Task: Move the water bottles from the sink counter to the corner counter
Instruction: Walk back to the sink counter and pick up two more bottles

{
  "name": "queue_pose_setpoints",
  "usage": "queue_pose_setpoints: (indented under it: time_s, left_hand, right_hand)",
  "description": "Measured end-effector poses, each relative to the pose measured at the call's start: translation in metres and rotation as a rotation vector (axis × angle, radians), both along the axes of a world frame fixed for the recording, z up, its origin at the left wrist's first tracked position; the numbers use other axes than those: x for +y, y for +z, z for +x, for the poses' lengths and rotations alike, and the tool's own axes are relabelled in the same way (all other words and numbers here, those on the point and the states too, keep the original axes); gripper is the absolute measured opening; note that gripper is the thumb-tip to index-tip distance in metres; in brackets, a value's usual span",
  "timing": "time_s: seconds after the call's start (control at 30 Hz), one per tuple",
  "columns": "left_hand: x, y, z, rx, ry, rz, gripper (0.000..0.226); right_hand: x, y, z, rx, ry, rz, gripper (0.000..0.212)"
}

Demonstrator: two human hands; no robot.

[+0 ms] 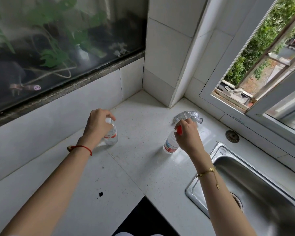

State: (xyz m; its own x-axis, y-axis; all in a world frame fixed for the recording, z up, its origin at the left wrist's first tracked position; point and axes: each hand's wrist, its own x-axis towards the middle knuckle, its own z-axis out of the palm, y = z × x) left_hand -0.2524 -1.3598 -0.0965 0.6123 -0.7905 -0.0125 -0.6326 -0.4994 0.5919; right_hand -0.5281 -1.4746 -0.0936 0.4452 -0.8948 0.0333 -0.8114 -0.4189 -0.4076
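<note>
Two clear plastic water bottles with red-and-white labels stand upright on the white counter (140,133). My left hand (97,123) grips the top of the left bottle (111,136), which has a white cap and stands near the tiled back wall. My right hand (187,133) is closed over the red cap of the right bottle (170,145), just left of the sink. Both caps are mostly hidden by my fingers.
A steel sink (255,184) fills the lower right. A crumpled silvery cloth (187,115) lies behind the right bottle near the wall corner. A round metal plug (232,136) sits behind the sink. An open window (262,65) is at right, a dark glass pane (58,48) at left.
</note>
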Motion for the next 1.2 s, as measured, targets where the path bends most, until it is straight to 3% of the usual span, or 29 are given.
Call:
queue_pose_setpoints:
  time_s: [0.27, 0.6, 1.2]
  left_hand:
    - [0.039, 0.016, -0.053, 0.071, -0.021, -0.058, 0.028]
    - [0.100, 0.036, -0.121, 0.009, 0.047, -0.150, 0.029]
    - [0.225, 0.052, -0.212, -0.025, 0.448, -0.231, 0.028]
  right_hand:
    - [0.032, 0.026, -0.004, -0.061, 0.129, -0.013, 0.017]
    - [0.088, 0.032, -0.021, -0.096, 0.270, 0.058, 0.020]
    - [0.167, 0.052, -0.044, -0.138, 0.667, 0.090, 0.021]
